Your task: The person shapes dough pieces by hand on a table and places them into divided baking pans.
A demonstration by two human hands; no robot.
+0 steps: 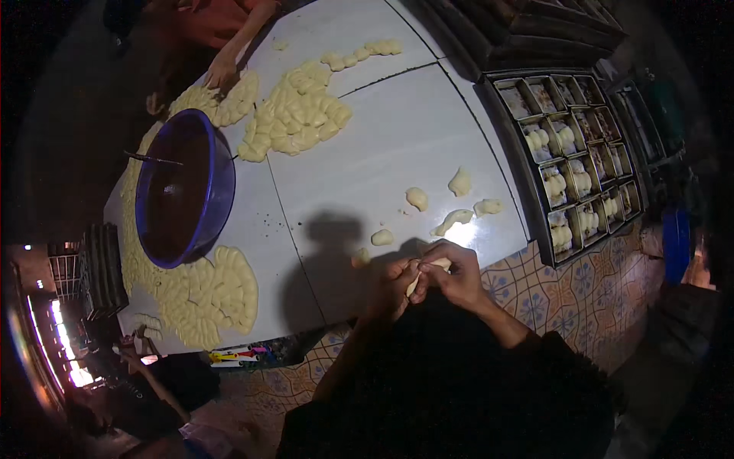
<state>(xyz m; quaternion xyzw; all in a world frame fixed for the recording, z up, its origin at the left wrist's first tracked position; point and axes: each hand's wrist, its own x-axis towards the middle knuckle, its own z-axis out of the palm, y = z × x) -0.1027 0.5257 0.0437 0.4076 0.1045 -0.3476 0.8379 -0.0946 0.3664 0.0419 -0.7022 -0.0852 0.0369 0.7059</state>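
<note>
At the table's near edge, my left hand (400, 284) and my right hand (457, 274) meet, both closed on one piece of pale dough (414, 287). Part of that dough shows between the fingers; the rest is hidden by them. Just beyond my hands, several loose dough pieces lie on the white table (382, 130): a round one (417, 199), a peaked one (459, 182), a long curved strip (452, 222), a small lump (487, 206) and another small ball (382, 237).
A blue basin (224, 191) of brown contents stands left, among flattened dough piles (294, 115). Another person's hand (222, 70) touches dough at the far left. To the right, a dark divided baking tray (544, 191) holds dough pieces in several compartments. Other people stand around the table.
</note>
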